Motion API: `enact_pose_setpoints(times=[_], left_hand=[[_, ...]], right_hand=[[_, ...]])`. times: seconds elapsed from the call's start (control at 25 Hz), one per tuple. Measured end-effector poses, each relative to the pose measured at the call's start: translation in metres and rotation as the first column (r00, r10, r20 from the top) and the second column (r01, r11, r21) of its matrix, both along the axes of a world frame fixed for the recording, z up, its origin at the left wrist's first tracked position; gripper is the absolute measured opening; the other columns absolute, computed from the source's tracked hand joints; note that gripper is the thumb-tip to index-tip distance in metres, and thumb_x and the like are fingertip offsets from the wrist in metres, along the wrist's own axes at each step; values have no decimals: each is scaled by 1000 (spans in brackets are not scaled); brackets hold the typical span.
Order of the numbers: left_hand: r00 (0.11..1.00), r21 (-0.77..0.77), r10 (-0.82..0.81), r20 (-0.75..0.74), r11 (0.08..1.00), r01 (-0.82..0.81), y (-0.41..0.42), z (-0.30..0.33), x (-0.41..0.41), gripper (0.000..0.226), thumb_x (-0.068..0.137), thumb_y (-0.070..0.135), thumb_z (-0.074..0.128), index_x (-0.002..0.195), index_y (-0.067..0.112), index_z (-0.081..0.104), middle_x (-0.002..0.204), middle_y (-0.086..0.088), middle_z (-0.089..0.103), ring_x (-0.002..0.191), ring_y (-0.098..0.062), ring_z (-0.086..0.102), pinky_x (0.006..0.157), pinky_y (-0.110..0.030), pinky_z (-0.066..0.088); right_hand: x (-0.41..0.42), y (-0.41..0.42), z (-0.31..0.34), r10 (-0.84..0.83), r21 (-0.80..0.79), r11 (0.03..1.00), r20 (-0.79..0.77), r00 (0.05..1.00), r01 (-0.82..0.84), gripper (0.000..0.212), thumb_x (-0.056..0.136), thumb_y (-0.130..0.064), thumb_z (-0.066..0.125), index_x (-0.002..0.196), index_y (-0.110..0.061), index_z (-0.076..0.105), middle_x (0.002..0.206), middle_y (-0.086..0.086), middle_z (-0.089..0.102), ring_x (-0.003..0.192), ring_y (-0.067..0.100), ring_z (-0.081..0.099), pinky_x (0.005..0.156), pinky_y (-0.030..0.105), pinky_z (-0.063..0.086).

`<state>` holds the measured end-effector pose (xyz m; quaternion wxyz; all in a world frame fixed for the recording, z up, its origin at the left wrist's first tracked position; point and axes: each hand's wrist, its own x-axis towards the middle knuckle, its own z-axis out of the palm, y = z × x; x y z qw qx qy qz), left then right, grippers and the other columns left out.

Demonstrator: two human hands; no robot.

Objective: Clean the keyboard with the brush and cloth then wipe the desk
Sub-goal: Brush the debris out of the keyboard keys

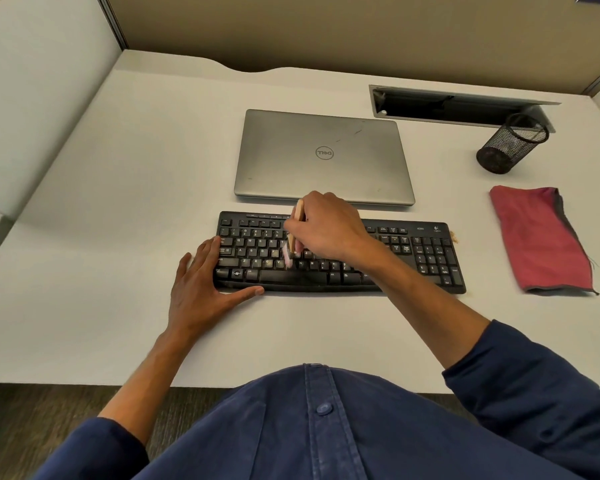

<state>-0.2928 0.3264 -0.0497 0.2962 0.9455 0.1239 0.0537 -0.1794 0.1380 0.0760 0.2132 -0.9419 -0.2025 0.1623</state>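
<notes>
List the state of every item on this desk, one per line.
Laptop: lid closed, flat.
Keyboard: flat, being brushed.
Brush: gripped, bristles on the keys.
Right hand: holds the brush.
Left hand: flat, steadying the keyboard's left end.
Red cloth: lying folded, untouched.
Mesh pen cup: upright; contents not visible.
Cable hatch: open.

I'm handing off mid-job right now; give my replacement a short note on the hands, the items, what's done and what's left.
Right hand grips the brush, bristles on the keyboard mid-rows.
Left hand lies flat, steadying the keyboard's left end.
Red cloth lies folded on the desk, right of the keyboard, untouched.
Brushing is under way. Left: cloth over the keyboard, then wipe the desk.
</notes>
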Motion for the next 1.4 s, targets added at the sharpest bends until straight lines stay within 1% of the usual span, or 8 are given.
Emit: enact_pose_setpoints(times=[0.2,0.4,0.56,0.68,0.8,1.08,1.24,1.4], left_hand=[[1000,4,-4,-7,1000,4,2,-2,0,120,62,81,65,157,19,26,161,0,32,143,-18,22,121,-48,22],[1000,3,6,-8,1000,-6,0,0,0,119,62,80,64,157,19,26,160,0,33,140,-18,23,119,-52,27],[1000,18,-6,7,1000,6,1,-1,1,117,63,79,65,156,19,27,159,-1,34,135,-12,19,117,-55,30],[1000,17,-8,-6,1000,8,2,-2,1,118,63,81,64,156,20,27,159,0,34,137,-15,22,117,-54,30],[1000,18,-16,0,1000,16,2,-2,1,116,63,80,65,156,20,27,158,1,35,137,-17,25,115,-55,32],[1000,14,-14,1,1000,14,2,-2,1,117,63,80,63,156,21,26,159,2,34,137,-13,21,117,-54,29],[1000,16,-17,-8,1000,17,3,-5,1,118,63,83,62,156,21,26,159,2,33,139,-15,23,119,-52,27],[1000,22,-20,-1,1000,20,3,-5,1,118,63,85,60,156,21,26,159,2,34,139,-15,25,119,-52,28]], right_hand=[[0,6,1,33,-22,999,-52,998,-35,24,93,-28,58,82,-11,70,68,-3,73,69,14,70,70,33,57],[1,4,5,87,-62,994,-112,990,-94,21,93,-27,58,81,-14,69,68,-5,73,60,5,63,66,28,53],[5,-8,7,21,-57,998,-2,1000,-21,20,94,-27,58,85,-13,69,71,-1,73,63,12,65,68,32,56],[4,-16,8,69,-146,986,-96,993,-83,20,92,-27,58,83,-13,69,70,-2,73,61,9,61,64,29,50],[6,-22,8,-3,-90,996,-22,1000,1,20,93,-27,58,85,-13,69,71,-1,72,63,11,64,67,30,53],[6,-24,7,7,-92,996,-13,1000,-8,20,92,-26,58,83,-13,71,70,-3,73,64,11,66,66,30,53],[3,-30,10,73,-105,991,-77,994,-81,21,92,-28,59,80,-17,72,67,-5,72,63,7,63,58,25,45],[-15,-40,3,23,-38,999,47,999,-21,26,94,-32,54,78,-21,73,65,-6,71,65,9,65,66,29,51]])
